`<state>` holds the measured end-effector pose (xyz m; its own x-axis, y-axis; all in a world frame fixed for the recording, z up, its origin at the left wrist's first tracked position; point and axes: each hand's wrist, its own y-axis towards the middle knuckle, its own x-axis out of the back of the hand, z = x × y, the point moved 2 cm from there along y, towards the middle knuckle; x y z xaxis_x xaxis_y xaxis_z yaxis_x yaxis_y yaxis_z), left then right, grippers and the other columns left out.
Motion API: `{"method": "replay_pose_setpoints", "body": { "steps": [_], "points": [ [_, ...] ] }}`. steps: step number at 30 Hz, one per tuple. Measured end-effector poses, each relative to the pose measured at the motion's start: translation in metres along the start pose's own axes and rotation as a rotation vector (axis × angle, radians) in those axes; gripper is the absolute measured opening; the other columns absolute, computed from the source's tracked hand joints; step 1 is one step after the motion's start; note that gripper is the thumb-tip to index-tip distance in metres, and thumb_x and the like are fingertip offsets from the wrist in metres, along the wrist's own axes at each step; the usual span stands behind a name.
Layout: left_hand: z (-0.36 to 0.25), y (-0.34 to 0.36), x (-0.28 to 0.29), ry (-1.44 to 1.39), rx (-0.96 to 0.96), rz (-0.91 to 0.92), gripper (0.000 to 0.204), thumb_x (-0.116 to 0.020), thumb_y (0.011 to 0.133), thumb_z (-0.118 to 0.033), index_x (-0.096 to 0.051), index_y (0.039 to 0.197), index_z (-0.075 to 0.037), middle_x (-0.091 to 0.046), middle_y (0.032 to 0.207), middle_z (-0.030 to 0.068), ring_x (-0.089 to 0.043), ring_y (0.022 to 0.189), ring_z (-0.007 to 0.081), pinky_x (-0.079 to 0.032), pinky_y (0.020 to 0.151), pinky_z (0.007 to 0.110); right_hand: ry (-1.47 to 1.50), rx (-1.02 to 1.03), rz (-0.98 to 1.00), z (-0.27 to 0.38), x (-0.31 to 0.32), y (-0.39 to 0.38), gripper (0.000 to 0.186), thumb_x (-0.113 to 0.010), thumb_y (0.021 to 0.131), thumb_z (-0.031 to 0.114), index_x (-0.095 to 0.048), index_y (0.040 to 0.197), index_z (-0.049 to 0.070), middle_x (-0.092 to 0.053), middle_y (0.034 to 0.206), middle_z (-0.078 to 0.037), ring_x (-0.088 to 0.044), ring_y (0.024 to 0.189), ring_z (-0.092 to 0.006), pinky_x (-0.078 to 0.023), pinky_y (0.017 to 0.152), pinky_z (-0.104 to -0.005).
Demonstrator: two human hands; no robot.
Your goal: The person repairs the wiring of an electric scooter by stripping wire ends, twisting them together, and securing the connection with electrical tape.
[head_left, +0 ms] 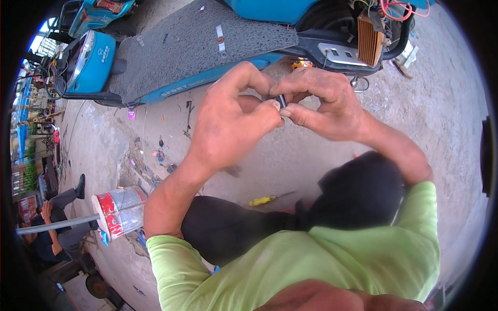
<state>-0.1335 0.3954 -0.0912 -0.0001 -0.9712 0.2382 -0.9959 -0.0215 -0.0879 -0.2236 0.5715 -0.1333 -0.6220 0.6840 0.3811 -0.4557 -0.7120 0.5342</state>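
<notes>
Before my chest, both hands meet over a small dark cylinder-shaped piece point(281, 100) with a pale edge; its exact kind cannot be made out. My left hand point(223, 122) is closed, thumb and fingertips pinching it from the left. From the right, my right hand point(329, 103) pinches it too, with thumb and forefinger curled round. My fingers cover part of the piece. Just beyond my hands stands a blue scooter point(202, 83) with a grey textured floor mat point(176, 54). A screwdriver point(263, 200) with a yellow handle lies on the ground between my legs.
Copper-coloured finned block point(366, 41) and loose pink wires point(397, 9) sit at the scooter's right end. A red and white bucket point(123, 210) stands by my left elbow. Small debris point(161, 154) litters the concrete. Another person point(57, 228) sits at the far left.
</notes>
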Motion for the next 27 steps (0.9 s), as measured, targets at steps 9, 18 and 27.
{"method": "replay_pose_setpoints", "body": {
  "steps": [9,18,27],
  "points": [
    [0.013,0.005,0.003,-0.131,0.031,-0.015,0.011,-0.054,0.09,0.005,-0.057,0.101,0.002,-0.065,0.117,0.0163,-0.074,0.08,0.0204,-0.064,0.069,0.033,0.047,-0.026,0.002,-0.001,-0.004,0.0,0.029,-0.073,0.087,0.001,-0.072,0.116,0.002,-0.072,0.094,-0.01,-0.073,0.088,-0.0179,-0.064,0.079,-0.0318],
    [0.011,0.006,0.004,-0.16,0.055,-0.022,0.014,-0.057,0.093,-0.003,-0.058,0.106,0.003,-0.065,0.118,0.018,-0.075,0.079,0.0223,-0.065,0.068,0.034,0.01,0.009,-0.023,-0.005,-0.004,0.002,0.029,-0.073,0.088,0.002,-0.072,0.117,0.003,-0.071,0.091,-0.008,-0.071,0.083,-0.0172,-0.062,0.072,-0.0311],
    [0.011,0.007,0.001,-0.187,0.042,-0.016,0.011,-0.059,0.09,-0.001,-0.055,0.099,0.002,-0.068,0.102,0.0131,-0.073,0.079,0.0174,-0.063,0.071,0.031,-0.037,0.014,-0.032,-0.005,-0.006,0.002,0.026,-0.073,0.088,0.003,-0.073,0.114,0.003,-0.072,0.089,-0.008,-0.07,0.08,-0.0175,-0.06,0.069,-0.0308]
  ]
}}
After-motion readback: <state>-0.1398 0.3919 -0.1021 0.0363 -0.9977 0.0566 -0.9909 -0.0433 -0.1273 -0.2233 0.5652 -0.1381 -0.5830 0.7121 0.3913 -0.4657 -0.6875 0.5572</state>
